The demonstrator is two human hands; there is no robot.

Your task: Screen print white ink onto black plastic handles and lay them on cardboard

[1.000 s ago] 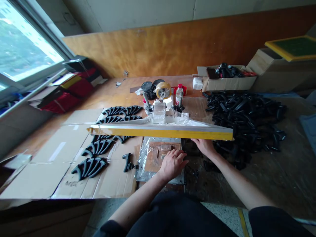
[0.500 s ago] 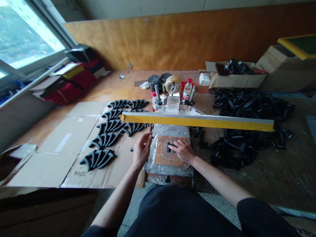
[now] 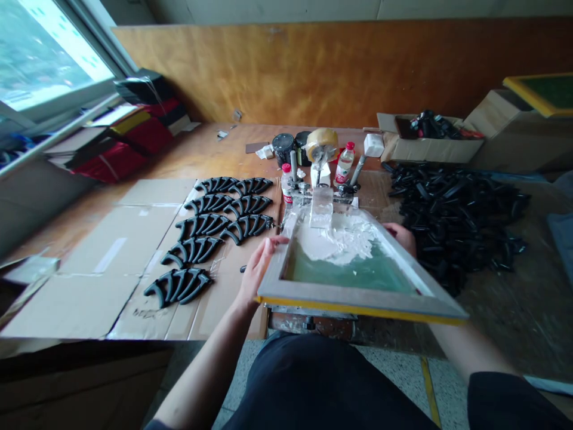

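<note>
A screen printing frame (image 3: 358, 300) with a grey rim, yellow edge and green mesh lies tilted low over the work plate. White paste (image 3: 333, 242) is spread over the far half of its mesh. My left hand (image 3: 257, 266) is closed at the frame's left side, fingertips on the rim. At the far right side, my right hand (image 3: 401, 237) grips the rim; the frame hides part of it and of the forearm. Hidden beneath the frame is the board with the small black part. Against the mesh's far end rests a whitish, paste-covered block (image 3: 322, 207).
Curved black handles (image 3: 179, 286) lie in neat rows on cardboard (image 3: 94, 298) to the left. A heap of black parts (image 3: 461, 209) covers the right side. Behind the frame stand bottles (image 3: 345, 163), dark tubs (image 3: 283, 149) and a tape roll (image 3: 322, 143). An open carton (image 3: 432, 149) sits farther back.
The frame has swung down from its raised position, covering the board. My right hand has left the small black part and moved right to the frame's side. My left hand now touches the frame.
</note>
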